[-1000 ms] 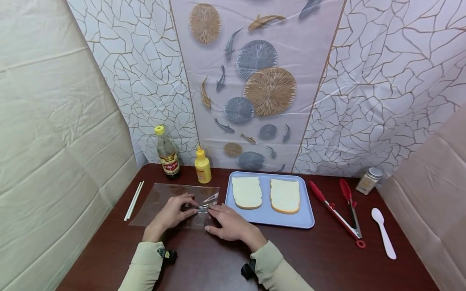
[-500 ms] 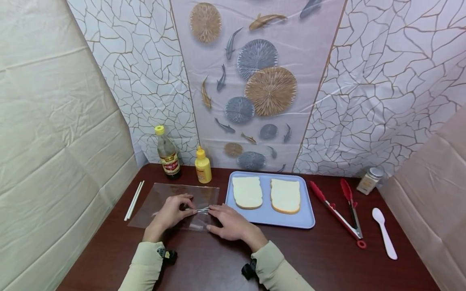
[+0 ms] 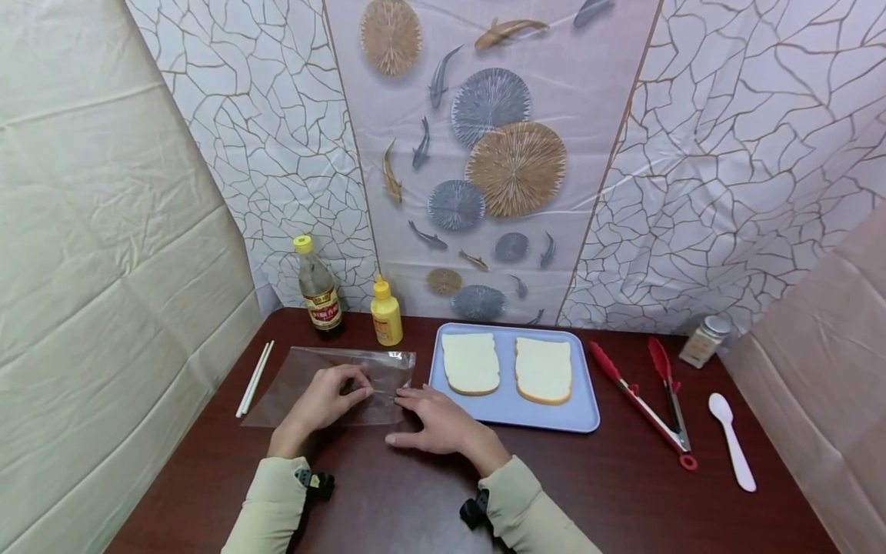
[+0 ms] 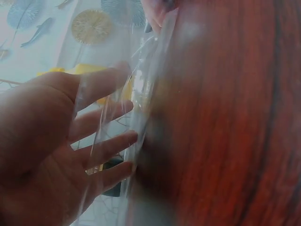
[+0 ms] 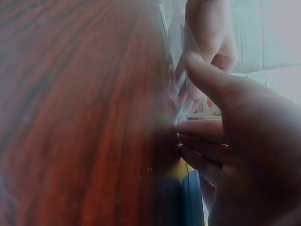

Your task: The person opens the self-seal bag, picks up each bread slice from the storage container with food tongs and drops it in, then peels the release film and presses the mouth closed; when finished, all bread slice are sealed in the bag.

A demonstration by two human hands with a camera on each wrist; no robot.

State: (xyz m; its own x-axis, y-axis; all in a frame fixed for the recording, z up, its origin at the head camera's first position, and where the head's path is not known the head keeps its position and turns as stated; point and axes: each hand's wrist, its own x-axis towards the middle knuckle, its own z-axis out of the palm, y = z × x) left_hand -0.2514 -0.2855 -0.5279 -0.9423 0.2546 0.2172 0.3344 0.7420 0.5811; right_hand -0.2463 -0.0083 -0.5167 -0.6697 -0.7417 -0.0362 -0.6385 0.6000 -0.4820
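Note:
A clear plastic bag (image 3: pixel 298 385) lies on the dark wooden table, partly under both hands. My left hand (image 3: pixel 324 400) pinches its film between thumb and index finger near the right part of the bag. In the left wrist view, the film (image 4: pixel 141 84) stands raised off the table in front of the left fingers (image 4: pixel 108 146). My right hand (image 3: pixel 443 423) rests with fairly straight fingertips on the bag's right edge, thumb held apart. From the right wrist view, the right fingers (image 5: pixel 202 129) touch the film at the tabletop, close to the left hand (image 5: pixel 209 33).
Right of the bag sits a blue tray (image 3: pixel 508 415) with two bread slices (image 3: pixel 471 363). Behind stand a sauce bottle (image 3: pixel 321 304) and a yellow squeeze bottle (image 3: pixel 385 314). White chopsticks (image 3: pixel 254 378) lie left; red tongs (image 3: pixel 654 415), a spoon (image 3: pixel 734 442) and a shaker (image 3: pixel 704 342) lie right.
The creases in the film between the hands have smoothed out, and the bag has shifted slightly. The left thumb and index finger have drawn together; the right hand stays nearly in place.

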